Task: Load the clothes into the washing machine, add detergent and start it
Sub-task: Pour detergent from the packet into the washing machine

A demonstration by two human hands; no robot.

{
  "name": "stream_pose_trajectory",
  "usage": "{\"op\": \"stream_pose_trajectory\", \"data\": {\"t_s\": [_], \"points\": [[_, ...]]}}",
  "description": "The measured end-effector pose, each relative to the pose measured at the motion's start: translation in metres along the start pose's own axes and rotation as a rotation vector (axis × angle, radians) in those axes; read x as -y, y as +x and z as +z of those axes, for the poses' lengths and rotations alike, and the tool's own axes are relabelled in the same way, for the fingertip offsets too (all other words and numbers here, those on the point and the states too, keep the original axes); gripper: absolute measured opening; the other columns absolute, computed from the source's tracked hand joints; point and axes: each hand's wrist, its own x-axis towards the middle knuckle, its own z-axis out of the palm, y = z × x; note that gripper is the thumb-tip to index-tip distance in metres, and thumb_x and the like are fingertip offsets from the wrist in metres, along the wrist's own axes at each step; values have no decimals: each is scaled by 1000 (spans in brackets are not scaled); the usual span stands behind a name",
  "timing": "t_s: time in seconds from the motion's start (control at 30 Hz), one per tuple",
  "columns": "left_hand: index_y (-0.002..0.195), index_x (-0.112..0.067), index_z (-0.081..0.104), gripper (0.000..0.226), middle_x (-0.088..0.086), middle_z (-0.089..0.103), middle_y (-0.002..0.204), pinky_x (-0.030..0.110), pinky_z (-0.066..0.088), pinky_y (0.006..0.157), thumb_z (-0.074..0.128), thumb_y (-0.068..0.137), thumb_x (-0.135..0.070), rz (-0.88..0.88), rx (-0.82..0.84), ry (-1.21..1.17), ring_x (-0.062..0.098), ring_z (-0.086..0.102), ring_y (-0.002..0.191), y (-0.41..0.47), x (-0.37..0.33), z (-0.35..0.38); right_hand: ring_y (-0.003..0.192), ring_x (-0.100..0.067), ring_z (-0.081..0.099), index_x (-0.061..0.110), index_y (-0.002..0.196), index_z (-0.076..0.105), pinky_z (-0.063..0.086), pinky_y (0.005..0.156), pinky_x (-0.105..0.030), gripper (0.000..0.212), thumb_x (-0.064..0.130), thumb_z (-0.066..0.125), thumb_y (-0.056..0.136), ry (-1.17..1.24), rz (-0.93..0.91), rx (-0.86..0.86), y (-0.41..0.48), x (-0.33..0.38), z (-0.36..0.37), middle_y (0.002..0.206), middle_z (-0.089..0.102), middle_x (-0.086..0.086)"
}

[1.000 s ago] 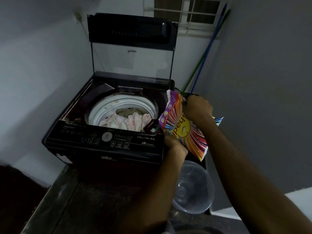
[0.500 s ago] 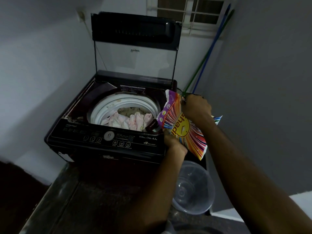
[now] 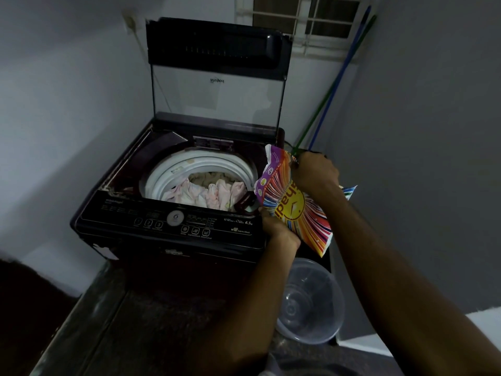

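Head view: washing machine (image 3: 173, 223) lid up, drum holding pale pink and cream clothes (image 3: 208, 192). Loading looks done; step in hand judged to be adding detergent.

Detergent bag (image 3: 295, 210): bright striped packet with a yellow disc, soft and crumpled, tilted with its top corner toward the drum, held over the machine's right front corner. Whether the top is torn open cannot be told.

Right hand (image 3: 315, 172): fingers closed, gripping the bag's upper edge. Left hand (image 3: 279, 229): fingers wrapped on the bag's lower left side, close over the control panel (image 3: 168, 218).

A dark red scoop or cap (image 3: 245, 203) sits at the drum's right rim, just beside the bag.

Next move, as judged: tip the top corner over the drum or scoop and pour slowly; a limp bag may spill powder on the panel.

Clear plastic tub (image 3: 311, 299) on the floor below, right.
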Motion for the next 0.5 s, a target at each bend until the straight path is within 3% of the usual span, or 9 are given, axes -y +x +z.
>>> {"op": "stream_pose_trajectory", "data": {"t_s": [0.13,0.3,0.5], "points": [[137,-10,53,56,18,53,141,37,41,94,21,106,-44,2,7,1,33,53,117,1,-1,-1,80,-32,63,7,97,64,42,65,-32,24,25,49,96,-2,-2,1,1,0,2,89,65,-12],[138,-13,53,61,16,54,141,39,39,97,20,104,-52,27,-14,12,35,49,129,7,1,-4,72,-25,57,8,94,63,44,65,-33,24,27,49,96,23,14,15,2,0,3,81,60,-8],[137,-14,53,60,17,53,141,42,39,100,22,104,-53,13,-34,16,36,49,130,14,2,-8,76,-28,59,7,94,63,45,65,-34,23,26,50,96,18,11,13,0,0,4,85,62,-10]]}}
